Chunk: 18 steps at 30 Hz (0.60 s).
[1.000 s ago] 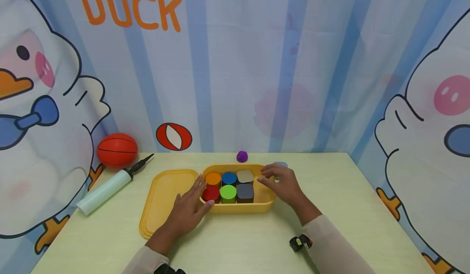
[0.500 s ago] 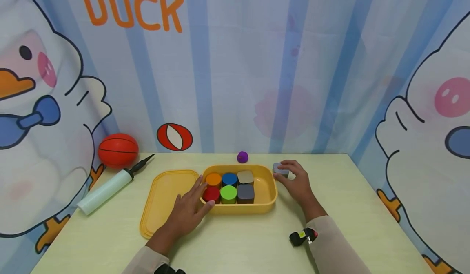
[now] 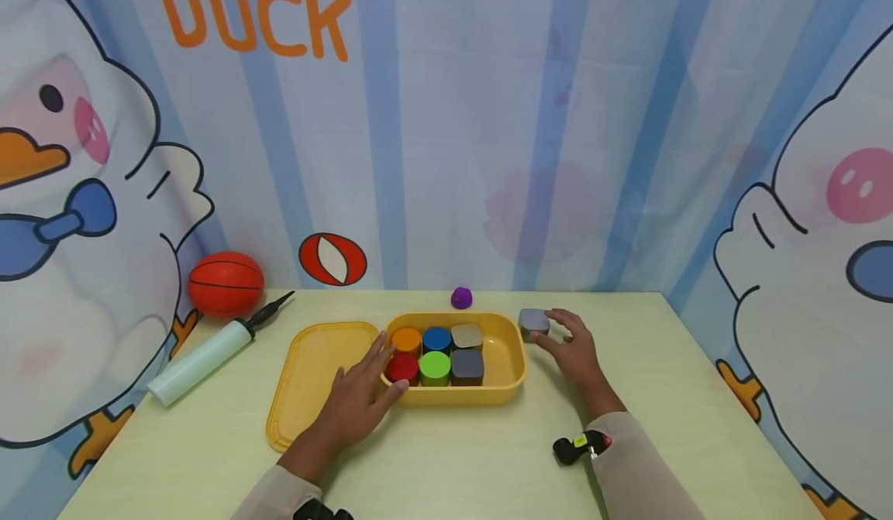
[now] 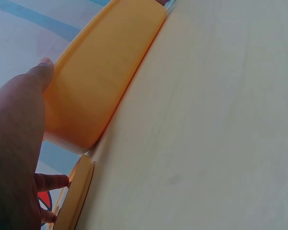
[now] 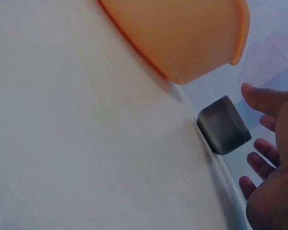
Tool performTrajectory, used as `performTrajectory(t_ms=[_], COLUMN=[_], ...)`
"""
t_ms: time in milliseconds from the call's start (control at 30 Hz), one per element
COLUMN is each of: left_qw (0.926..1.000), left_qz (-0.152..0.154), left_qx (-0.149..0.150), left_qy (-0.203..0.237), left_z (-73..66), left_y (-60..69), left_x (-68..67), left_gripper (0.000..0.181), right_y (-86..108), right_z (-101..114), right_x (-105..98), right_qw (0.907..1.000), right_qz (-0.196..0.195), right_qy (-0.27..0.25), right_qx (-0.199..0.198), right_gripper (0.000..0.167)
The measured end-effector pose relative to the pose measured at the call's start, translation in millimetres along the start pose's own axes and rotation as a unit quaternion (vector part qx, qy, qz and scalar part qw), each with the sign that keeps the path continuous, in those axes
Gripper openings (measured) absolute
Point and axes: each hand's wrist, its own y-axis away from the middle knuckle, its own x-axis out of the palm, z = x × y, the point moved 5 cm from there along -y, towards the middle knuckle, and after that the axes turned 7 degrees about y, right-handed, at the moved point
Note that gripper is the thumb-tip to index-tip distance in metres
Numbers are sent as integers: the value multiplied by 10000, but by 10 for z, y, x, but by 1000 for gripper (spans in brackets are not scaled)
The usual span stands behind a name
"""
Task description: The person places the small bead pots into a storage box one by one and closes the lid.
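Observation:
My left hand (image 3: 354,400) rests with straight, spread fingers on the left end of a yellow box (image 3: 504,361); its thumb touches the near side of the box (image 4: 98,72) in the left wrist view. Several lidded pots stand inside, among them a red one (image 3: 401,367), a green one (image 3: 434,366) and a beige one (image 3: 467,335). Just right of the box a small grey rounded-square pot (image 3: 534,321) sits upright on the table. My right hand (image 3: 579,357) is beside it, fingers spread and slightly bent. The right wrist view shows a gap between the fingers and the pot (image 5: 222,125).
A flat yellow lid (image 3: 307,373) lies left of the box, partly under my left hand. Further left are a pale green hand pump (image 3: 202,365) with a black nozzle and a red ball (image 3: 225,284). Behind the box sits a small purple object (image 3: 461,297). A duck-print curtain (image 3: 453,117) closes the back.
My right hand has moved right, from over the box's right end to the grey pot, and then slightly away from it. The left hand has stayed in place.

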Motion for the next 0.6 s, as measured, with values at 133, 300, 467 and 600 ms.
performTrajectory(t_ms=[133,300,467,600], left_qw=[10000,10000,10000,9999], left_qz=[16,21,36,89], left_qx=[-34,-39,-31,-51], left_qy=[11,6,-21,-70], left_z=[15,15,16,15], left_y=[-4,-11,-22,-18], left_x=[6,3,4,5], left_gripper=[79,80,80,80], right_y=[0,-16,-38,-49], right_z=[-24,-31,-66,-66], right_x=[38,58,55,71], right_qw=[9991,9975,9957,9942], right_qz=[339,598,772,864], right_qy=[56,222,469,644], right_qx=[241,289,207,43], right_gripper=[73,83,80,70])
